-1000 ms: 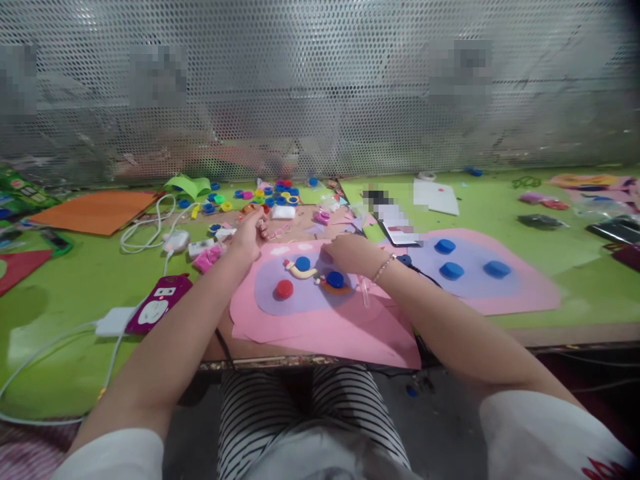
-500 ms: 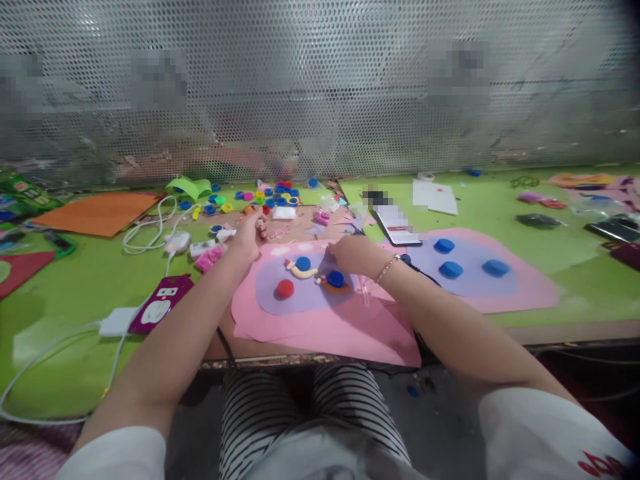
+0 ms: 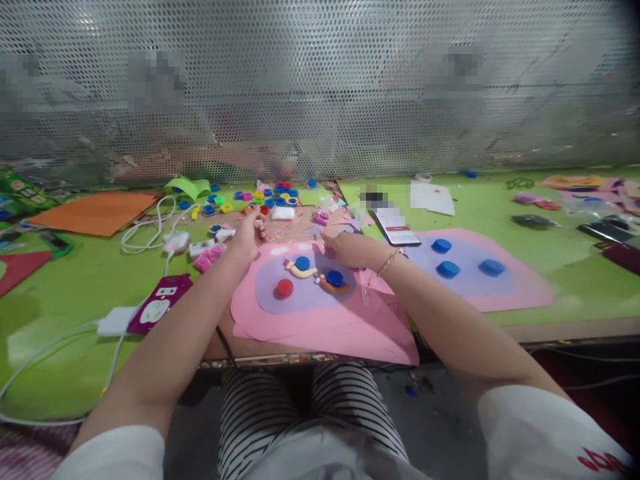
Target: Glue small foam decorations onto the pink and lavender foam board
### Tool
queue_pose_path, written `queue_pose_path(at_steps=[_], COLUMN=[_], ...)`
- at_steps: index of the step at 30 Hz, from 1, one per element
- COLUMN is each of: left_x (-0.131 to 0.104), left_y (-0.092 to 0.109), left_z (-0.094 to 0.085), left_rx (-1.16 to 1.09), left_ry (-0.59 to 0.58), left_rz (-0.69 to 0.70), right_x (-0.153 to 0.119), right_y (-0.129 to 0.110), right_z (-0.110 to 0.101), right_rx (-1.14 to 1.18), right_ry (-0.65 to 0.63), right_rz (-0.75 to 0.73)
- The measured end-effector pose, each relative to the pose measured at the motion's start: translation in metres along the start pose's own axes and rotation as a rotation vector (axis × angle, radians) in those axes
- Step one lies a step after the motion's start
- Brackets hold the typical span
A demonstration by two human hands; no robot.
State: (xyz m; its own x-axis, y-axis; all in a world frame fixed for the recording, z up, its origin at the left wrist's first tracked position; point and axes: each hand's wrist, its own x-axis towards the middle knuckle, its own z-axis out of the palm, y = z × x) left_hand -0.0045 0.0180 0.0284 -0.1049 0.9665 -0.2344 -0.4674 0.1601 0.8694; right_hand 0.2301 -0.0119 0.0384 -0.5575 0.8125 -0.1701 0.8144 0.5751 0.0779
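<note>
The pink sheet (image 3: 320, 331) lies in front of me on the table (image 3: 40, 287), near its front edge, with a purple patch (image 3: 267, 273) on it. Taking this patch as my clock, one blue cap (image 3: 303, 263) is at twelve o'clock, and a pale yellow curved piece (image 3: 302, 273) lies along its lower side. The red cap (image 3: 285, 288) is at eight o'clock. At three o'clock a darker blue cap (image 3: 335, 279) sits against an orange-brown curved piece (image 3: 336, 288).

My right hand (image 3: 350, 249) is at one o'clock, over the upper right part of the sheet. Its fingers are bent and drawn close together, with the tips pointing to the left; I cannot tell whether they grip something small. A bracelet (image 3: 389, 262) is on this wrist. My left hand (image 3: 250, 235) is at eleven o'clock, by the upper left edge, with fingers half curled; what is inside them I cannot see.

Farther out, toward twelve o'clock, are a white block (image 3: 283, 213) and many colored rings (image 3: 260, 198). The phone (image 3: 397, 229) lies at two o'clock. At three o'clock another pink sheet (image 3: 535, 293) carries three blue caps (image 3: 448, 269). At nine o'clock is a pink packet (image 3: 208, 258), and at eight o'clock a magenta case (image 3: 161, 303).
</note>
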Motion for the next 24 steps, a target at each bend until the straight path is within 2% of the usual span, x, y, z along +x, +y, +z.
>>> queue_pose_path(at_steps=[11,21,24], left_x=[0.0,0.001,0.002], left_y=[-0.002,-0.002,-0.003], left_z=[0.0,0.0,-0.001], left_rx=[-0.008,-0.038,-0.034], left_ry=[-0.031,-0.044,-0.046], left_rz=[-0.016,-0.014,-0.012], right_x=[0.005,0.003,0.003], right_y=[-0.007,0.004,0.007], right_z=[0.014,0.003,0.001], right_rx=[-0.088,0.077,0.08], right_ry=[0.041,-0.044,-0.03], right_rz=[-0.009,-0.04,-0.034])
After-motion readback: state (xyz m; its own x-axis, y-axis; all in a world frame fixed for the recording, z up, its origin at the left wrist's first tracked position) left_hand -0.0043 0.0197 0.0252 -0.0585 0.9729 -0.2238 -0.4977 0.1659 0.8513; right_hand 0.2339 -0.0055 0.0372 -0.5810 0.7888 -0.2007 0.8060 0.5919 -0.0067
